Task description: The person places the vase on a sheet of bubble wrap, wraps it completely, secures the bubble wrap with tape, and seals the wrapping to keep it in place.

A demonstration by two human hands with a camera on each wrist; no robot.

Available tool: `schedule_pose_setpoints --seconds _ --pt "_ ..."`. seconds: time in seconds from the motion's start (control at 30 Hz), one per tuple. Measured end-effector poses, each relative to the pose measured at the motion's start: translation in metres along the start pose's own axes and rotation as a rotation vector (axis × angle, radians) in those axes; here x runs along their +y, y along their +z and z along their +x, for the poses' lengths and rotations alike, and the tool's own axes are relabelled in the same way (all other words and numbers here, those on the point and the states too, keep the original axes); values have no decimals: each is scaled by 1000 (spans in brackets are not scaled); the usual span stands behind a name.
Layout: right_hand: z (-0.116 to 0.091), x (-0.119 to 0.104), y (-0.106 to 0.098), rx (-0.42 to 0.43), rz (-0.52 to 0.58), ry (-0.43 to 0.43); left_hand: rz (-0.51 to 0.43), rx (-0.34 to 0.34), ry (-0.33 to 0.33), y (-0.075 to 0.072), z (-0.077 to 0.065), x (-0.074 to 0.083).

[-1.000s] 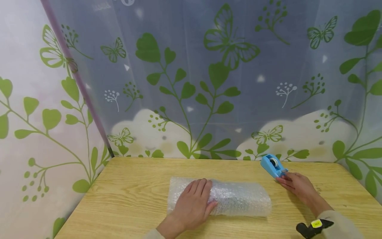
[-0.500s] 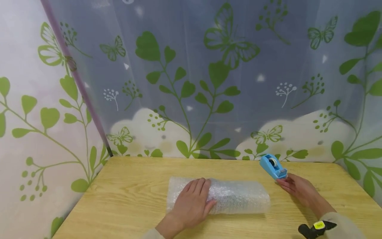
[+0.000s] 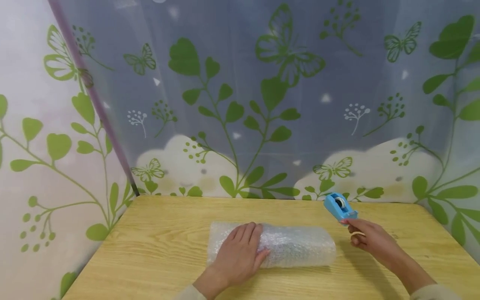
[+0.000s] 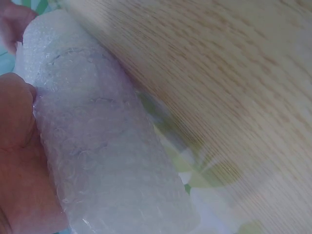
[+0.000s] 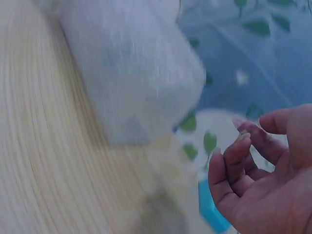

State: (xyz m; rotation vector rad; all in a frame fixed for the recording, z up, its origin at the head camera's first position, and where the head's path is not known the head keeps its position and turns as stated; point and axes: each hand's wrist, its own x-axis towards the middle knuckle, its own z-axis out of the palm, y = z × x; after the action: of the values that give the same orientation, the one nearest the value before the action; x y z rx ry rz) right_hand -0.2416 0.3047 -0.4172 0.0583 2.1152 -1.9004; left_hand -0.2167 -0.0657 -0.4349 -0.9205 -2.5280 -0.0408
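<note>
A roll of clear bubble wrap [image 3: 300, 246] lies lengthwise across the table; whatever may be inside is hidden. My left hand [image 3: 240, 252] holds its left part, fingers over the top and thumb on the near side. In the left wrist view, the bubble wrap [image 4: 102, 131] fills the middle beside my palm. At the back right sits a blue tape dispenser [image 3: 331, 207] with a white-rimmed tape roll. My right hand [image 3: 375, 243] is at the dispenser's front end with bent fingers, thumb close to the index finger. Whether clear tape is between them cannot be made out.
A wood-grain table [image 3: 157, 250] carries everything. Behind it hangs a patterned curtain [image 3: 232, 83] with leaves and butterflies, close against the back edge. Another light curtain [image 3: 22, 166] borders the left side.
My right hand has drawn back from the dispenser's front end and lifted, its shadow now clear on the table. The dispenser and bubble wrap stay put; my left hand keeps its hold.
</note>
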Motion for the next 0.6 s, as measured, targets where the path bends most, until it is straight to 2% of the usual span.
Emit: schedule_pose_setpoints --seconds 0.13,0.23,0.47,0.6 --pt "-7 -17 23 -136 6 -73 4 13 4 0 -1 -1" --pt "-11 -26 44 -220 -34 -138 9 10 7 1 -1 -1" --pt "-19 -46 90 -279 -155 -257 15 9 10 2 0 1" --pt "-19 -49 111 -351 -126 -296 30 21 11 2 0 1"
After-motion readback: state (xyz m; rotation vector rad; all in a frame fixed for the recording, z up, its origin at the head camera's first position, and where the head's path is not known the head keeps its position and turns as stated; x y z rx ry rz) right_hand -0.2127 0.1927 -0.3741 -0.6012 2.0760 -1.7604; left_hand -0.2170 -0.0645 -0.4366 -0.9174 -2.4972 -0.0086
